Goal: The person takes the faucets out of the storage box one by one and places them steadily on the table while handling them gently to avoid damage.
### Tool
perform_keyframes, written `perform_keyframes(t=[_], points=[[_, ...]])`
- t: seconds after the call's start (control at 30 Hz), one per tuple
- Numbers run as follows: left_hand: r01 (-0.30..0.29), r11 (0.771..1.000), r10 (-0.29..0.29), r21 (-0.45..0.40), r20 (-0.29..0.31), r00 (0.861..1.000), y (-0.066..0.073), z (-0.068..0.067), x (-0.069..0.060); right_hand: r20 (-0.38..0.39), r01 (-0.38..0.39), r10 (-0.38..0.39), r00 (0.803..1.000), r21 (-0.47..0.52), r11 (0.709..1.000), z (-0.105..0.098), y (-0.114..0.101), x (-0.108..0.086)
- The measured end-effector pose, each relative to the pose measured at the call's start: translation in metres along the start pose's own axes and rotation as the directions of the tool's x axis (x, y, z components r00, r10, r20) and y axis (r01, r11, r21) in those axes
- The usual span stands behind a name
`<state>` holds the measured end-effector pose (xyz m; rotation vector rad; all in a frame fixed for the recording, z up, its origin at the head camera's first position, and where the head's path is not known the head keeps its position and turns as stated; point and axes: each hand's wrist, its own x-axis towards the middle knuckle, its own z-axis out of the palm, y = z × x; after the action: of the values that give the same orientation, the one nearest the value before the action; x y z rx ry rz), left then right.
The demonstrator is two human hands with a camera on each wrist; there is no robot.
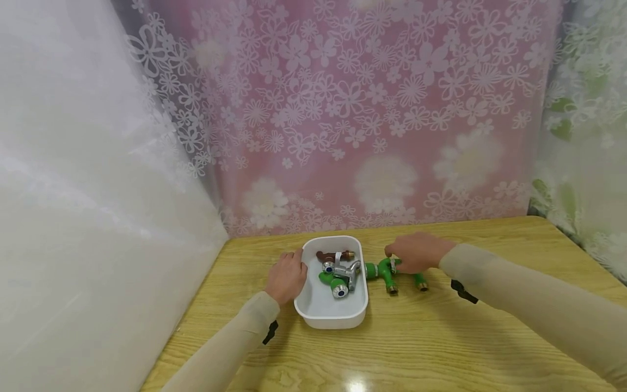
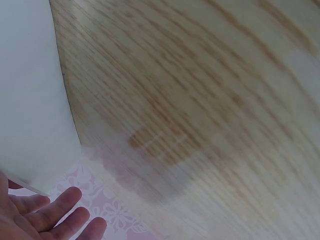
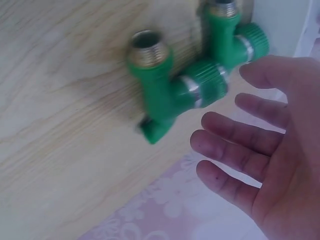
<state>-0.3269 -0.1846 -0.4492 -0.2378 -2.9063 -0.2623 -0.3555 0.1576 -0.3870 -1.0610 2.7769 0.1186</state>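
A white plastic tub (image 1: 331, 322) stands on the table. My left hand (image 1: 287, 276) holds its left rim, fingers outside and thumb over the edge; the left wrist view shows those fingers (image 2: 65, 200) by the tub wall (image 2: 30, 100). Inside the tub lie a brown tap (image 1: 327, 257), a chrome tap (image 1: 349, 270) and a green tap (image 1: 338, 284). Two green taps with brass threaded ends lie right of the tub: a nearer one (image 3: 155, 90) and one beside the tub wall (image 3: 225, 45). Above them hovers my right hand (image 1: 418, 251), fingers spread and holding nothing.
The wooden table (image 1: 411, 348) runs to a pink flowered curtain (image 1: 372, 109) at the back. A white sheet (image 1: 88, 207) hangs along the left side, and a green-patterned sheet (image 1: 583, 163) on the right.
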Motion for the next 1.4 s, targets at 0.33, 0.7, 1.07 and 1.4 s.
perform_keyframes(t=[0.33, 0.7, 1.07, 1.4], points=[[0.011, 1.0, -0.011, 0.009, -0.004, 1.0, 0.0, -0.001, -0.001, -0.023, 0.061, -0.061, 0.998, -0.008, 0.998, -0.013, -0.028, 0.017], [0.015, 1.0, -0.015, 0.008, -0.001, 1.0, -0.001, 0.0, 0.001, -0.077, 0.137, -0.139, 0.987, -0.042, 0.99, -0.027, -0.068, 0.033], [0.036, 0.999, -0.036, 0.007, 0.036, 0.999, 0.001, -0.001, 0.002, -0.048, 0.143, -0.145, 0.988, -0.039, 0.989, -0.028, -0.095, 0.057], [0.032, 0.999, -0.032, 0.007, 0.028, 0.999, 0.002, -0.003, 0.001, -0.029, 0.142, -0.143, 0.989, -0.03, 0.989, -0.021, -0.101, 0.077]])
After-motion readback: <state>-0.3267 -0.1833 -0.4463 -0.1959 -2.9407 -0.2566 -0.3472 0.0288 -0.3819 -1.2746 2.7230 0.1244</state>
